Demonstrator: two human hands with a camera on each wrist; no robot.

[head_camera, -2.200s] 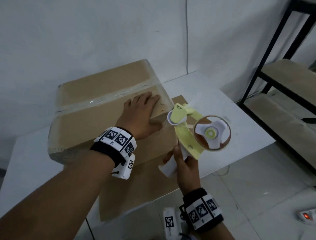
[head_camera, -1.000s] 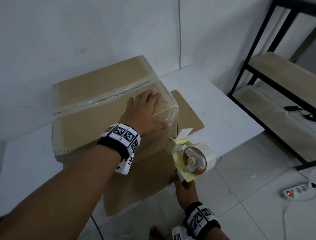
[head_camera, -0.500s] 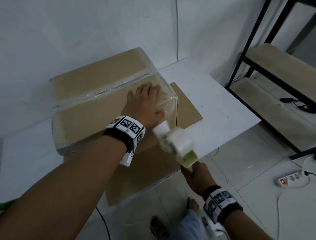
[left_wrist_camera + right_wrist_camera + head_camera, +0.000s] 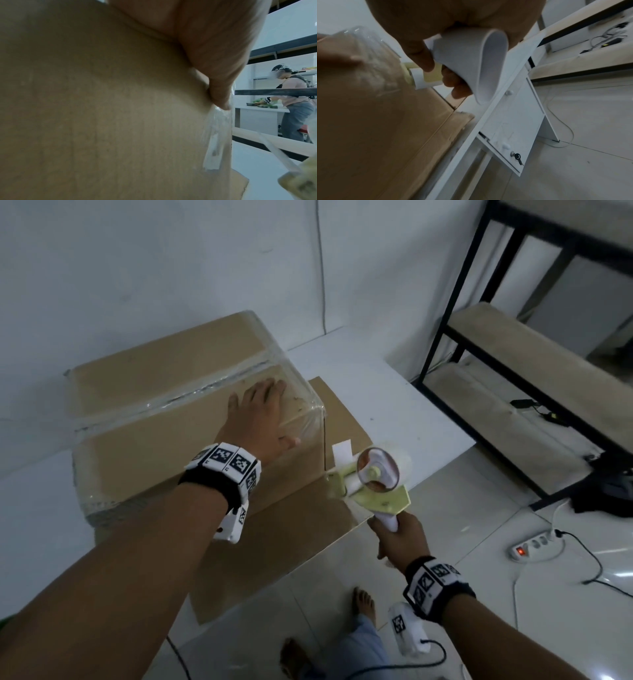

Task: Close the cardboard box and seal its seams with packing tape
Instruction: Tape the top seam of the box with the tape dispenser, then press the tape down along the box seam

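The cardboard box [image 4: 164, 405] is closed, with clear tape along its top seam and over its right edge. My left hand [image 4: 263, 412] lies flat on the top near the front right corner, thumb over the front edge. In the left wrist view the thumb [image 4: 219, 81] presses on the box face [image 4: 102, 108] beside wrinkled tape [image 4: 216, 135]. My right hand [image 4: 399, 539] grips the white handle of the yellow-green tape dispenser [image 4: 376, 477], just right of the box's front right corner. The right wrist view shows those fingers [image 4: 453, 86] wrapped round the handle [image 4: 471, 60].
A flat cardboard sheet [image 4: 274, 542] lies under the box on the white table [image 4: 376, 392]. A black metal rack [image 4: 513, 371] stands to the right. A power strip [image 4: 537, 546] and cables lie on the floor near my feet [image 4: 364, 604]. Another person [image 4: 295, 102] works far behind.
My right hand has brought the dispenser down from beside the box's top right edge to low beside the front right corner. The left hand stays pressed on the box top.
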